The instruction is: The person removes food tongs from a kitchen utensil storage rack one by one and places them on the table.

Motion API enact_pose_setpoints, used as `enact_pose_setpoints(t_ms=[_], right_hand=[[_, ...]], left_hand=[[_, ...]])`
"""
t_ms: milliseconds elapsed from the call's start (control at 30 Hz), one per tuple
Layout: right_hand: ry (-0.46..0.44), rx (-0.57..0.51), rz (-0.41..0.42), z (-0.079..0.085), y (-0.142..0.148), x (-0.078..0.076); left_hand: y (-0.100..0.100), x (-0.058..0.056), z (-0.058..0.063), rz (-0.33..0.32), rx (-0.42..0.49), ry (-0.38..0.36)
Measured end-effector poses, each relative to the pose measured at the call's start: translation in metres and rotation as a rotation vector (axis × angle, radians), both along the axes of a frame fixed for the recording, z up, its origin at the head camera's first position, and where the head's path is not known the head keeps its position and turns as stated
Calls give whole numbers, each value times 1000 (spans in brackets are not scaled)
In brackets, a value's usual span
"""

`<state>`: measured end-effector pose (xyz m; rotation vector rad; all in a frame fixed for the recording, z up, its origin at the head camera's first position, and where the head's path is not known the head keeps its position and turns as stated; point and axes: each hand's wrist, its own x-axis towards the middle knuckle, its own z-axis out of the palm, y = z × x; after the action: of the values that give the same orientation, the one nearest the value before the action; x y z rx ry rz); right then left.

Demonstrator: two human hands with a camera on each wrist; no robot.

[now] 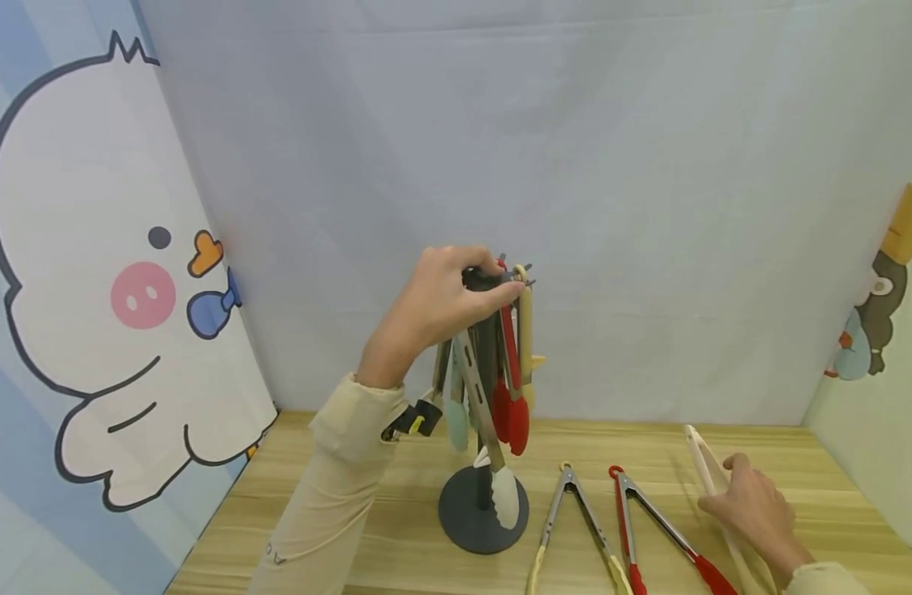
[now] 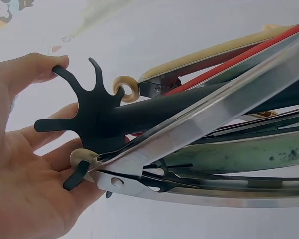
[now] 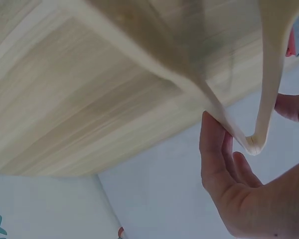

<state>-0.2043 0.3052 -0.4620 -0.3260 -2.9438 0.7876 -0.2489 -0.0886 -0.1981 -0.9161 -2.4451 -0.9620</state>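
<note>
My left hand (image 1: 456, 289) holds the hooked top of a dark stand (image 1: 463, 516). In the left wrist view, the thumb touches one hook tip and the other fingers reach behind the hooks (image 2: 92, 112). Metal tongs with a white scalloped tip (image 1: 504, 500) hang by a ring from a hook near my palm. Red-tipped tongs (image 1: 518, 426), yellow tongs (image 1: 526, 318) and pale green tongs (image 1: 457, 426) hang around the pole. At the right, my right hand (image 1: 753, 504) pinches cream-coloured tongs (image 3: 209, 99) near their joined end, thumb and fingers on opposite arms.
Yellow-tipped tongs (image 1: 567, 487) and another red pair (image 1: 625, 512) lie spread on the wooden table (image 1: 366, 549), between the stand and my right hand. A pale cloth wall (image 1: 649, 207) rises behind the table. Printed cartoon panels flank both sides.
</note>
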Motion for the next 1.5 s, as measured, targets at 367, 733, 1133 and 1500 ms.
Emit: enact_pose_setpoints(t_ms=[367, 733, 1133, 1500], right_hand=[[-14, 33, 4, -10, 1, -1], [2, 89, 16, -15, 1, -3], [-59, 77, 35, -10, -1, -4], [-14, 58, 49, 8, -7, -6]], left_hand=[[14, 13, -1, 157, -67, 52], [20, 16, 1, 255, -140, 123], [8, 11, 3, 180, -98, 141], [-1, 5, 5, 127, -94, 110]])
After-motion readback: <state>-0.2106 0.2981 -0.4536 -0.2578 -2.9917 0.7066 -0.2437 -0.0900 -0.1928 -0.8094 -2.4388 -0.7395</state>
